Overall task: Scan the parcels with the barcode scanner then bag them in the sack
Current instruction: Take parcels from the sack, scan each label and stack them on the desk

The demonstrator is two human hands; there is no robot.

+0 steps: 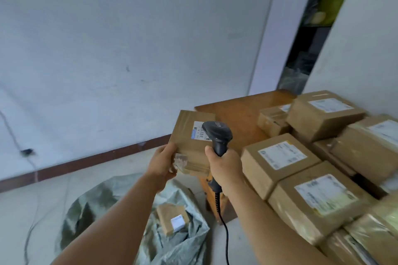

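Note:
My left hand (162,162) grips the lower left corner of a flat brown parcel (189,144), holding it up with its white label facing me. My right hand (225,163) is wrapped round the handle of a black barcode scanner (217,133). The scanner's head sits just over the parcel's label. Its cable (225,236) hangs down to the floor. Below my arms a grey-green sack (103,204) lies open on the floor, and a small brown parcel (173,218) with a white label rests inside it.
Several taped brown parcels (321,198) with white labels are piled on a wooden table (239,109) to the right. A white wall with a dark skirting board runs behind. A dark doorway (310,34) opens at the upper right. A thin cable (28,153) trails along the left floor.

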